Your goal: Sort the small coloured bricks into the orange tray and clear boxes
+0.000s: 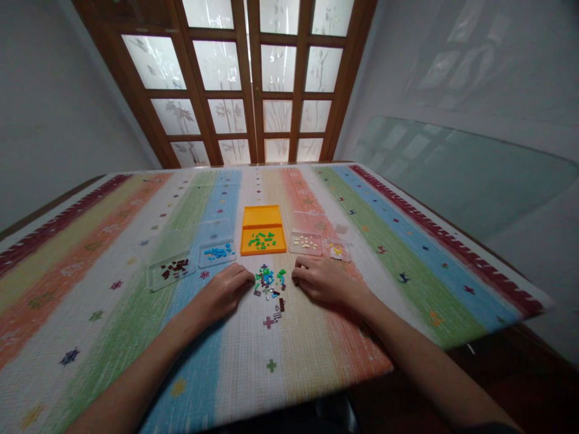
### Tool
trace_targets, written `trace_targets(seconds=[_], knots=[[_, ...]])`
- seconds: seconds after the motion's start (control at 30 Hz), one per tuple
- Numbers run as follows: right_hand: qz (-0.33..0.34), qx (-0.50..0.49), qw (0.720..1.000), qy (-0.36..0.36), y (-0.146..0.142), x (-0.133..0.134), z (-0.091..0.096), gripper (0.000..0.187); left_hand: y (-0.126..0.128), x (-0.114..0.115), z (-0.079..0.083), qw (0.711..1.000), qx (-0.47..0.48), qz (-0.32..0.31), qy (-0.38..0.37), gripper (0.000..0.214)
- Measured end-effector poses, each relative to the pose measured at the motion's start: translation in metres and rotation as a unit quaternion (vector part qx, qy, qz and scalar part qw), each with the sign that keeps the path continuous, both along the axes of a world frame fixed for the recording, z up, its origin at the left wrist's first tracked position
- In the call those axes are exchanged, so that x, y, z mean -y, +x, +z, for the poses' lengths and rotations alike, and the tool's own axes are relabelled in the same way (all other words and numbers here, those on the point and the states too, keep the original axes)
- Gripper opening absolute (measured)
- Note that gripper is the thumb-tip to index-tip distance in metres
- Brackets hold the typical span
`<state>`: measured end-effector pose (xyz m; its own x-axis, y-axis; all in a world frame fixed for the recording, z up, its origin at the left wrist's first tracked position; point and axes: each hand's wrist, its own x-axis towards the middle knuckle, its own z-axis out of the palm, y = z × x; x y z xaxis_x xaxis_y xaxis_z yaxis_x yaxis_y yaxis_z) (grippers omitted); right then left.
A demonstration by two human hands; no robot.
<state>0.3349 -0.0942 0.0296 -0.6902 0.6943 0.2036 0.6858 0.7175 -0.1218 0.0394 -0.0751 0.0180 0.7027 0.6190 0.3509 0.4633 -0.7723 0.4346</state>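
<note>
A loose pile of small building bricks, mixed green, blue, brown and grey, lies on the striped tablecloth between my hands. My left hand rests at the pile's left side with its fingers curled together. On the opposite side, my right hand is closed too, thumb and fingertips near the pile. Whether either hand holds a small piece is hidden by the fingers. Just beyond stands an orange open case with green bricks in its lower half. A few dark brown pieces lie nearer to me.
Left of the case are clear boxes of blue bricks and brown bricks. To its right, clear boxes hold cream pieces and yellow pieces. The tablecloth reaches toward wooden glazed doors; the table's edge is close in front.
</note>
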Motion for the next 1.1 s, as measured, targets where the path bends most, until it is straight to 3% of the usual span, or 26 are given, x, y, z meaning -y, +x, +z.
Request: trace_targets(seconds=[0.33,0.73,1.1], knots=[[0.001,0.008,1.000,-0.002,0.000,0.000,0.000,0.015,-0.005,-0.008,0.013,0.997,0.041,0.069,-0.010,0.012],[0.000,0.018,1.000,0.001,-0.002,0.000,0.003,0.016,0.003,0.003,0.015,0.999,0.008,0.032,0.002,0.019],[0.004,0.008,1.000,0.010,-0.001,0.000,0.000,0.015,0.033,0.007,-0.001,0.997,0.050,0.049,0.016,0.017]])
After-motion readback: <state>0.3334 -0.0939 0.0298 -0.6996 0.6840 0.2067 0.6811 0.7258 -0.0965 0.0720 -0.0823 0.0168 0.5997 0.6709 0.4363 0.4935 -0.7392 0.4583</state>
